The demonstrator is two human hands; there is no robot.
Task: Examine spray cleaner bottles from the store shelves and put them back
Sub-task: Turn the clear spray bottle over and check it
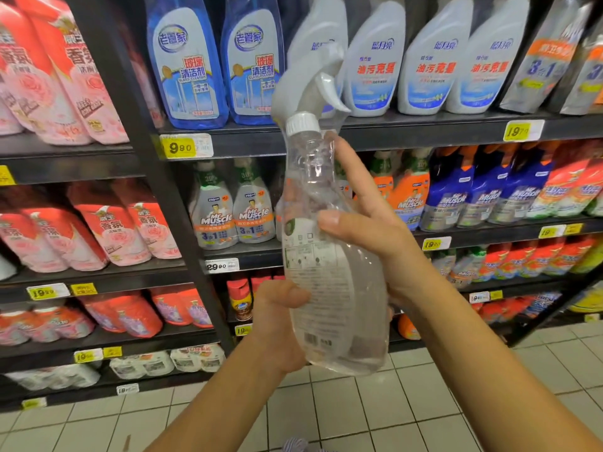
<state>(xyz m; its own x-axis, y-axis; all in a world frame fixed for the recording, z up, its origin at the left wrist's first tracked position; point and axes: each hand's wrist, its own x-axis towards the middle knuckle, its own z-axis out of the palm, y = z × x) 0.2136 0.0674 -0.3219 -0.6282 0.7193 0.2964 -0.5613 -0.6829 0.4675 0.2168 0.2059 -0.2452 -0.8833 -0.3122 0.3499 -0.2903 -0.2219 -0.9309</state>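
Standing beside this person, all I see of them is two arms, uncovered as far up as they show. The left forearm [228, 402] and right forearm [489, 353] are slim and smooth, and the wrists are just as bare. The left hand [280, 324] and right hand [368, 236] have slender fingers. The two thumbnails that show are cut short and look plain. Low down between the arms, at the very edge, peeks a small scrap of blue-and-white striped cloth [295, 445]; whether it belongs to their clothing I cannot tell.
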